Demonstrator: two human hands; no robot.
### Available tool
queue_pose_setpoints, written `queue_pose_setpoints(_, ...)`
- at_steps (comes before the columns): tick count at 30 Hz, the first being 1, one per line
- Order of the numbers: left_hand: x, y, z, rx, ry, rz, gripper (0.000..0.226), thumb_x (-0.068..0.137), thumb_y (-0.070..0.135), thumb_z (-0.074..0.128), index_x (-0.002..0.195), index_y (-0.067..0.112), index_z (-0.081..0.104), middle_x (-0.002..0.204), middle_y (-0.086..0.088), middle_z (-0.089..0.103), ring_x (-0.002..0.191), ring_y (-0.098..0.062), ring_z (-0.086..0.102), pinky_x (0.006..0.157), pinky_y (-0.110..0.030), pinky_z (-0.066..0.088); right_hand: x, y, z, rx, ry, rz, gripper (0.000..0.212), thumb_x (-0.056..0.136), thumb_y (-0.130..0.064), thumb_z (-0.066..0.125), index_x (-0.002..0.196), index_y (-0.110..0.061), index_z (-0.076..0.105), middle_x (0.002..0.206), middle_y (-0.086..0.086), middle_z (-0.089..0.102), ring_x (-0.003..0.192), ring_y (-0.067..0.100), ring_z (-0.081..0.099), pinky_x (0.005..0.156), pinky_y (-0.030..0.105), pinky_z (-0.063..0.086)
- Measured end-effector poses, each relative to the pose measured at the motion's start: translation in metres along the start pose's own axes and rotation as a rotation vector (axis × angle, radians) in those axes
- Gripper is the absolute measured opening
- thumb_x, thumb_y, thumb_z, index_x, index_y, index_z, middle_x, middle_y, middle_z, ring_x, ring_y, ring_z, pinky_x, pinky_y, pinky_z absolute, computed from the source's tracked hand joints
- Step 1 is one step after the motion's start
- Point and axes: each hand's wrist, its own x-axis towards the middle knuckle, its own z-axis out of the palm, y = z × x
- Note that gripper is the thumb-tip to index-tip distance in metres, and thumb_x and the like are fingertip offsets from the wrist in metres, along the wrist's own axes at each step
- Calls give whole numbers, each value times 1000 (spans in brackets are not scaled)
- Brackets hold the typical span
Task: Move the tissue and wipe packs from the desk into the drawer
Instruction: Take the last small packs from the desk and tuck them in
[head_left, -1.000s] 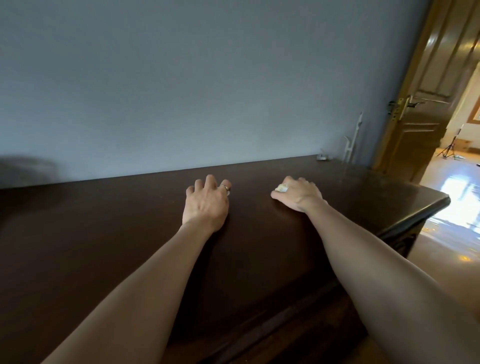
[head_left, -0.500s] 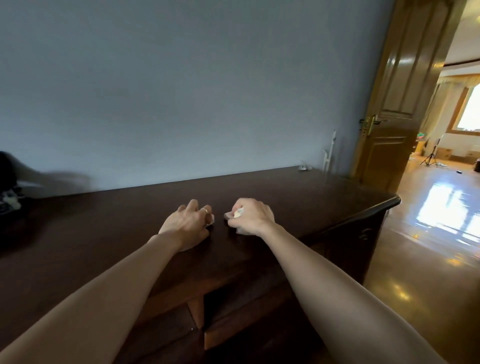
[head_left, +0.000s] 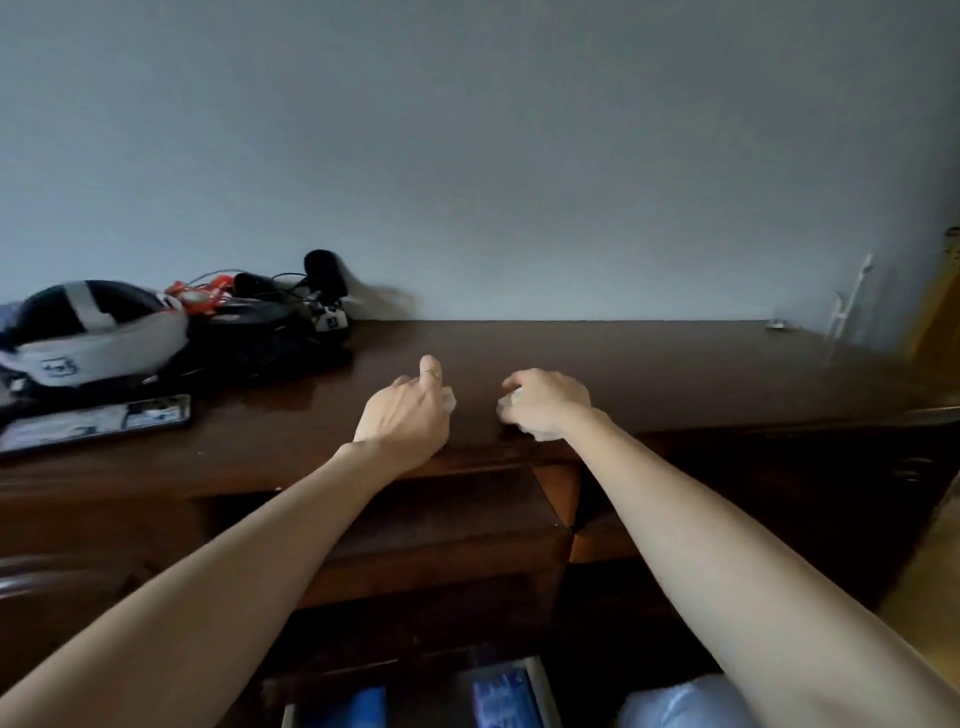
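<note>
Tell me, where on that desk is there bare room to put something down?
Bare wood runs from the right hand to the desk's right end, and behind both hands to the wall. The left end is crowded: headset, cables, phone.

No legible text, label or number on anything.

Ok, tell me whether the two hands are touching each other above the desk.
Apart. The head view shows a strip of dark desk top between the left hand and the right hand, each gripping something small and whitish.
</note>
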Motion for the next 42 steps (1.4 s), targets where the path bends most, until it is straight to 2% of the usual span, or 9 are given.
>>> queue_pose_setpoints(4, -44, -14, -32, -132, 53, -52, 54, 89, 16, 46, 142, 20, 34, 80, 2, 59, 92, -23, 50, 69, -36, 46, -27, -29, 4, 7, 113, -37, 43, 73, -52, 69, 116, -45, 68, 103, -11, 73, 102, 21, 68, 72, 29, 40)
queue_pose_setpoints(8, -97, -10, -38, -520, 222, -321, 29, 81, 30, 55, 108, 30, 65, 89, 16, 65, 86, -8, 59, 69, -27, 47, -83, -58, 30, 449, 272, -52, 39, 66, -47, 68, 105, -54, 68, 90, -21, 68, 85, 9, 66, 68, 27, 51)
queue_pose_setpoints(13, -197, -11, 33, -1338, 283, -1087, 27, 91, 12, 49, 101, 28, 69, 104, -2, 68, 93, -20, 64, 67, -34, 52, -162, -56, 121, 1155, 125, 20, 33, 78, -29, 78, 106, -45, 76, 88, -18, 73, 86, 6, 73, 63, 24, 59)
queue_pose_setpoints(17, -275, -14, 99, -1657, 85, -1441, 33, 95, 4, 42, 116, 20, 61, 103, -10, 65, 94, -29, 62, 86, -52, 52, -202, -45, 216, 1259, -65, 342, 31, 82, -18, 80, 91, -47, 78, 90, -14, 78, 86, 6, 74, 68, 22, 59)
queue_pose_setpoints(25, -343, -23, 166, -1898, -252, -1263, 65, 95, 70, 46, 120, 13, 67, 112, -5, 70, 99, -20, 68, 69, -30, 50, -242, -34, 334, 882, -263, 196, 25, 96, -51, 62, 121, -49, 63, 123, -20, 65, 118, -2, 58, 100, 34, 53)
queue_pose_setpoints(27, -348, -26, 176, -1761, -229, -1277, 75, 97, 69, 39, 126, 3, 60, 115, -14, 69, 96, -26, 69, 67, -34, 55, -245, -22, 343, 858, -370, 186, 37, 101, -56, 53, 138, -48, 52, 143, -9, 52, 133, 8, 49, 109, 38, 47)
queue_pose_setpoints(32, -345, -31, 186, -1681, -43, -1556, 64, 98, 56, 51, 134, 3, 58, 127, -27, 65, 117, -43, 63, 104, -58, 47, -258, -2, 349, 915, -602, 239, 74, 92, -73, 51, 155, -46, 23, 153, -12, 39, 132, 3, 49, 98, 19, 47)
queue_pose_setpoints(39, -345, -41, 199, -1604, -35, -1621, 32, 93, 31, 66, 122, 22, 58, 109, -15, 72, 92, -31, 74, 68, -43, 62, -258, 14, 343, 908, -481, 193, 61, 89, -53, 72, 145, -53, 48, 148, -13, 53, 134, 6, 52, 104, 39, 54)
queue_pose_setpoints(42, -348, -47, 202, -1611, -87, -1609, 27, 97, 32, 62, 123, 23, 60, 106, -11, 75, 84, -25, 77, 58, -33, 59, -254, 18, 339, 857, -502, 118, 59, 91, -45, 73, 146, -48, 51, 149, -15, 52, 133, -1, 49, 105, 32, 53)
